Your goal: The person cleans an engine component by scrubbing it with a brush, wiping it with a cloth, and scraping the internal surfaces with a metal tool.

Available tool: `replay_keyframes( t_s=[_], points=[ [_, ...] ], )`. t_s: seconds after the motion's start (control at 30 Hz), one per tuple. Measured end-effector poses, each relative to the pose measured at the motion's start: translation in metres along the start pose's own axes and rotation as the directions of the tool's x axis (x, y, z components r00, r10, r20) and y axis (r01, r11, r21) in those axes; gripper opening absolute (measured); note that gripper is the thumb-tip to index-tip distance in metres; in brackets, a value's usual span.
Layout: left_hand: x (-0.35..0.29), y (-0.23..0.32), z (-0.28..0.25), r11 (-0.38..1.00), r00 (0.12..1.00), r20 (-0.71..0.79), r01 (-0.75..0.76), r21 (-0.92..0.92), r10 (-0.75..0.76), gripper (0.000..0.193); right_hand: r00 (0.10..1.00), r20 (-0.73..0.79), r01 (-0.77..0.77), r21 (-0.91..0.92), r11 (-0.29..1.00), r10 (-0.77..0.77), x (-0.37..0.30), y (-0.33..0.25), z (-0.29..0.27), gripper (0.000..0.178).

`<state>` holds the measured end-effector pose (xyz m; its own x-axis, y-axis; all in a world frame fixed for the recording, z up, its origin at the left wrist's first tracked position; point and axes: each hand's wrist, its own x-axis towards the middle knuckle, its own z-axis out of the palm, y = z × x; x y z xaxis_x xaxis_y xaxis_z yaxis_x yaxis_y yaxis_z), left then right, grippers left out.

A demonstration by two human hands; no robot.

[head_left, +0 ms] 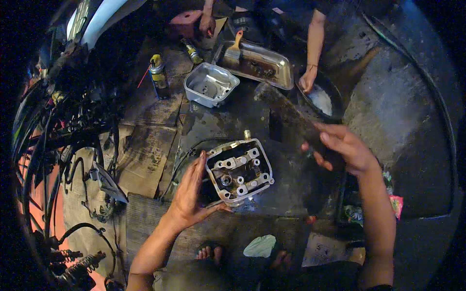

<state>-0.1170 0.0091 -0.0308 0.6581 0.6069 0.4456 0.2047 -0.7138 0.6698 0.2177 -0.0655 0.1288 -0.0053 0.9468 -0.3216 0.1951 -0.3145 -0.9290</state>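
My left hand (188, 196) grips an engine cylinder head (240, 170) by its left side and lower edge. The metal part is tilted so its open top, with round bosses and holes, faces up. To the right, my right hand (342, 148) is closed around a long dark thing (296, 116) smeared by motion. It stretches up and left from the fingers to a paler, mottled end, and its kind cannot be made out. This thing is apart from the cylinder head.
Beyond are a metal pan (212, 87), a long tray (284, 72) with a paintbrush (234, 51), and a spray can (158, 77). Another person's hand (307, 80) reaches into a black basin (335, 92); their other hand (207, 25) is farther left. Motorcycle parts (77, 257) crowd the left.
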Motion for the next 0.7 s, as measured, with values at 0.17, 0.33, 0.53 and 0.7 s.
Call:
replay_keyframes(
  t_s=[0.17,0.33,0.53,0.7],
  points=[
    [0.004,0.016,-0.008,0.999,0.999,0.028,-0.032,0.031,0.031,0.112,0.993,0.118,-0.043,0.11,0.993,0.03,-0.035,0.026,0.005,0.052],
    [0.004,0.018,0.005,0.997,0.99,-0.117,-0.076,-0.014,0.074,0.093,1.0,-0.009,0.017,0.054,0.998,-0.017,-0.048,0.03,0.016,0.049],
    [0.01,0.009,0.032,0.919,0.958,-0.287,-0.116,-0.378,0.003,0.048,0.993,-0.115,0.022,-0.118,0.993,-0.036,-0.05,0.065,0.036,0.053],
    [0.025,0.011,0.033,0.935,0.947,-0.316,-0.166,-0.315,0.062,0.048,0.987,-0.156,-0.066,-0.103,0.993,0.049,-0.059,0.062,0.053,0.05]
  ],
)
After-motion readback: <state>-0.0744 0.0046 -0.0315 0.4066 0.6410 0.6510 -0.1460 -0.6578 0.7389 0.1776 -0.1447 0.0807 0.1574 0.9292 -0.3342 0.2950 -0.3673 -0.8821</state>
